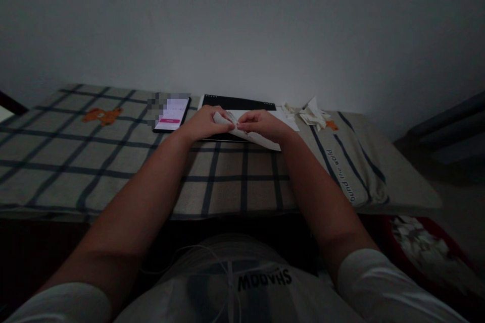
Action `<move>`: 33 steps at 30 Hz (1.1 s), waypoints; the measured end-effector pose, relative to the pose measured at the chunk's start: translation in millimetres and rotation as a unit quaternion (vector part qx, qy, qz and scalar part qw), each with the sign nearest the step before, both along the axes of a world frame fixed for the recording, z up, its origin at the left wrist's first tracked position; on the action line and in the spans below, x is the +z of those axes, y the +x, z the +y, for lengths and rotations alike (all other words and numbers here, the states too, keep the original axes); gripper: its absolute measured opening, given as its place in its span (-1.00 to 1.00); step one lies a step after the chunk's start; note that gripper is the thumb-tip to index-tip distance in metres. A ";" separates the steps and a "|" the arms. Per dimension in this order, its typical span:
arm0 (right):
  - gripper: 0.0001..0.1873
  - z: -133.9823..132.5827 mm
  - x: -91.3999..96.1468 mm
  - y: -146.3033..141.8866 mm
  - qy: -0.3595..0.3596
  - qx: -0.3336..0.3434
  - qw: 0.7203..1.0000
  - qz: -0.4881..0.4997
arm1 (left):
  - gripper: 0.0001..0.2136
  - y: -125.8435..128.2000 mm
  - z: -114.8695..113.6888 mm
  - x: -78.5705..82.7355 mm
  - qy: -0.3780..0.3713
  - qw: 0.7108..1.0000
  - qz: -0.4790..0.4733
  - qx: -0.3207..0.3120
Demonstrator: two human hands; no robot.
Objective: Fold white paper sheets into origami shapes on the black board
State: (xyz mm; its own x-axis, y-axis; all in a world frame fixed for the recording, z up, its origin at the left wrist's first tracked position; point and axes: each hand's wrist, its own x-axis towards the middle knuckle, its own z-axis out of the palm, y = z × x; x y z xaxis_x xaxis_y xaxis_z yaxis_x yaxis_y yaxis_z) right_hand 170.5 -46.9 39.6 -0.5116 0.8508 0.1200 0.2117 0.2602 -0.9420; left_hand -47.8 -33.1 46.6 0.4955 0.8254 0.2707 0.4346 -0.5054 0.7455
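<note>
A white sheet of paper [265, 141] is in both my hands, over the middle of the table's far side. My left hand [204, 122] grips its left part, thumb on top. Across from it, my right hand [263, 123] pinches the paper between thumb and fingertips, close to the left thumb. Between the hands the paper looks bent or rolled; its exact shape is hard to make out in the dim light. Beneath lies a flat black item [238, 103] with white edges and small white marks along its top, partly covered by the paper and my hands.
A phone or tablet [173, 114] with a lit screen lies left of my hands. Crumpled paper pieces [312, 113] sit to the right. The checked tablecloth [227, 181] covers the table against a plain wall [242, 25]. Below right, a red container [392, 247] holds paper scraps [420, 239].
</note>
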 end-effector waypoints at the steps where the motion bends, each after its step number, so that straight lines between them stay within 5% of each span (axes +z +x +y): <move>1: -0.81 -0.5 0.2 -0.5 -0.001 -0.003 1.000 0.001 | -0.70 0.0 0.2 -0.1 0.004 1.000 0.004 -0.006; 33: -0.77 1.1 -4.7 1.7 0.017 0.005 0.999 -0.030 | -0.68 -5.5 2.9 -1.0 0.056 0.994 0.076 -0.047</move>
State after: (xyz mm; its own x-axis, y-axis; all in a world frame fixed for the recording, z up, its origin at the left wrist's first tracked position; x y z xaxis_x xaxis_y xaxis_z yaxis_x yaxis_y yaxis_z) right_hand 172.2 -45.9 34.9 -0.5269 0.8417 0.1180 0.2643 0.2942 -0.9185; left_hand -53.3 -30.1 45.6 0.6116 0.7416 0.2756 0.4837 -0.6262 0.6115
